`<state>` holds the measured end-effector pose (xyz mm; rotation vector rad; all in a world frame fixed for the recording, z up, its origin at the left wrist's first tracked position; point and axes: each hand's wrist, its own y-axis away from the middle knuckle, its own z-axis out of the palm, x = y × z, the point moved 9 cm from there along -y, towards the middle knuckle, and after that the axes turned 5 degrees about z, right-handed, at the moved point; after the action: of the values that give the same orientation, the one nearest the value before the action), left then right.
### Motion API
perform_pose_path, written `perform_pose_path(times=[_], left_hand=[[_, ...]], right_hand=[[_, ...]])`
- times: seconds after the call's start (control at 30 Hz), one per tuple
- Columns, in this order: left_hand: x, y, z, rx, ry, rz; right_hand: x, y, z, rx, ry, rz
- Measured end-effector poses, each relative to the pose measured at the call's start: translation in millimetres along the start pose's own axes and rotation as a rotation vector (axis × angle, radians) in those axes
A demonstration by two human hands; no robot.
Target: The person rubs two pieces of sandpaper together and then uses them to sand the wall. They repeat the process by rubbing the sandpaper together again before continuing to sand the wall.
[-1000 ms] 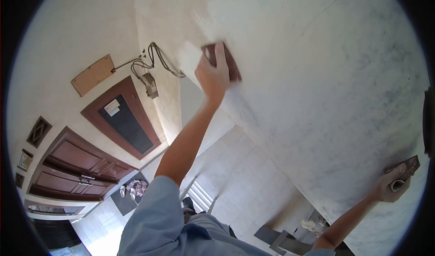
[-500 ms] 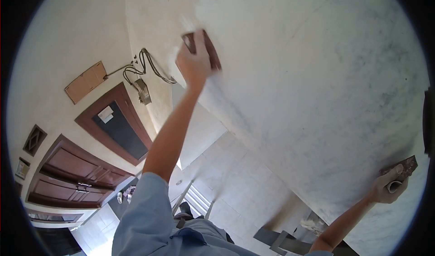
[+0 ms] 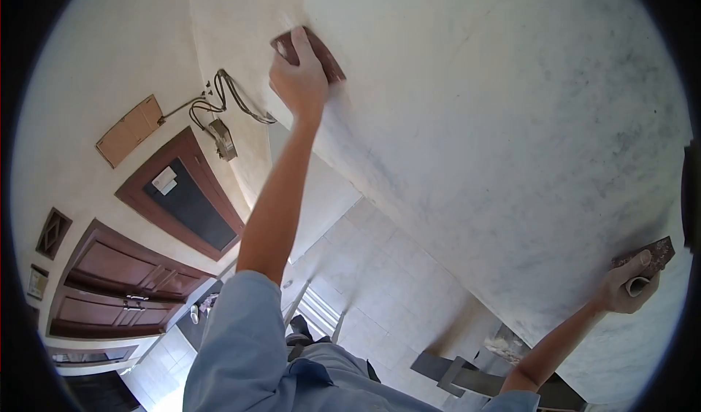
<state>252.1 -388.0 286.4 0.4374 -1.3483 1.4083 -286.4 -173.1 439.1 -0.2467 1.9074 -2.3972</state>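
Observation:
My left hand [image 3: 301,89] is raised to the pale wall [image 3: 438,120], its fingers closed on a reddish-brown piece of sandpaper [image 3: 326,56] held flat against the surface. Faint white streaks show on the wall beside that sheet. Lower down on the far right, my right hand [image 3: 621,293] grips a second piece of sandpaper [image 3: 659,254], dark brown and speckled with white dust. One end of this sheet curls into a tube at the fingers, and its flat part lies close to the wall.
Loose black cables [image 3: 230,91] and an electrical box [image 3: 222,140] hang at the left corner near a brown board [image 3: 130,132]. Further left are a dark-framed door [image 3: 191,204] and wooden double doors [image 3: 124,284]. Below me are a ladder [image 3: 318,311] and tiled floor [image 3: 365,266].
My left hand has slid the sandpaper a little up and left along the wall. My right hand keeps its grip and sits slightly higher in view; the whole view has shifted slightly.

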Motion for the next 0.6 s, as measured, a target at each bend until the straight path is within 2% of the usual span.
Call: perform_pose_path(times=[0.07,0.13,0.2,0.23,0.27,0.33,0.37,0.43,0.47,0.5,0.57,0.6], left_hand=[[0.7,44.7,-7.1,0.106,-0.009,0.298],[19.1,49.4,-10.1,0.155,-0.005,0.445],[18.5,40.4,-11.9,0.111,-0.015,0.401],[0.4,18.1,-2.7,-0.03,-0.033,0.111],[3.6,-1.3,-0.4,-0.024,-0.082,0.096],[-2.1,-10.2,3.6,-0.001,0.038,0.027],[-8.9,-7.0,3.4,-0.013,0.06,-0.033],[-2.8,27.6,-7.1,-0.016,-0.02,-0.001],[-0.4,46.0,-11.3,0.12,-0.009,0.314],[19.3,52.4,-18.0,0.133,-0.014,0.503],[-11.2,13.8,-5.5,-0.03,-0.098,0.151],[-9.6,-4.8,-2.6,-0.084,-0.085,0.049]], right_hand=[[-4.5,-2.8,-0.2,0.01,-0.019,-0.04],[-0.6,-1.8,-2.4,0.033,-0.019,-0.037],[-1.2,-2.4,-0.6,0.047,-0.02,-0.042],[-2.6,-2.8,-0.5,0.044,-0.017,-0.048],[-2.6,-2.1,-1.5,0.034,-0.009,-0.054],[8.5,-1.6,-1.9,0.033,0.012,-0.033],[12.6,-1.1,-4.3,0.046,0.021,-0.019],[12.8,-0.7,-5.6,0.032,0.009,-0.006],[11.4,-1.3,-4.3,0.039,-0.003,0.003],[3.4,-2.8,-2.7,0.057,-0.004,-0.017],[-15.4,-7.6,0.6,0.061,-0.017,-0.071],[-2.3,-4.7,0.7,0.037,-0.026,-0.027]])
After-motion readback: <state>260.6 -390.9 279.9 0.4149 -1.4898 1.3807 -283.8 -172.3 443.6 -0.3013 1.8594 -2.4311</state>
